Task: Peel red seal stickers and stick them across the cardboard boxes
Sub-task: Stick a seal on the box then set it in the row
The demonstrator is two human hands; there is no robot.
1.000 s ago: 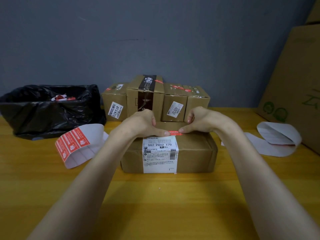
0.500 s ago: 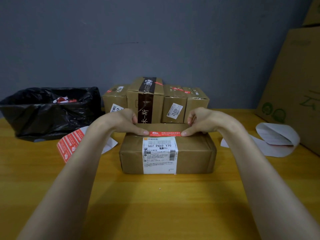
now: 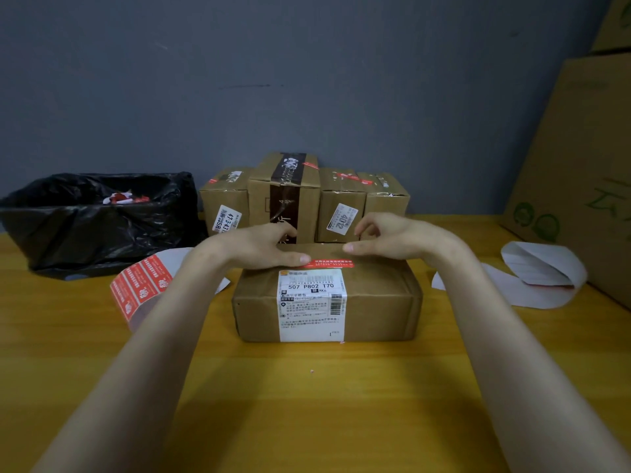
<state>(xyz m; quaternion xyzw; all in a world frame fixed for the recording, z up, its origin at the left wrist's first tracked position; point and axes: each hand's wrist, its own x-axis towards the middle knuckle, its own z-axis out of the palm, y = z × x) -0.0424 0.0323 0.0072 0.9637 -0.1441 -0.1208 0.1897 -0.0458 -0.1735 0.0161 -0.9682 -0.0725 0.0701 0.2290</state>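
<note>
At frame centre, a red sticker (image 3: 329,263) lies along the near top edge of the box (image 3: 259,308), just above its white label (image 3: 312,312); the left hand (image 3: 254,246) presses a straight thumb on the sticker's left end; the right hand (image 3: 392,237), fingers loosely curled and gripping nothing, holds its thumb by the right end, contact unclear; small boxes (image 3: 341,199) stand behind; a sticker roll (image 3: 140,291) lies at left, a black bag (image 3: 85,227) upper left.

Five small cardboard boxes (image 3: 326,302), two hands (image 3: 252,245), one sticker strip (image 3: 140,288), one black bag (image 3: 85,230), one backing strip (image 3: 539,278).
</note>
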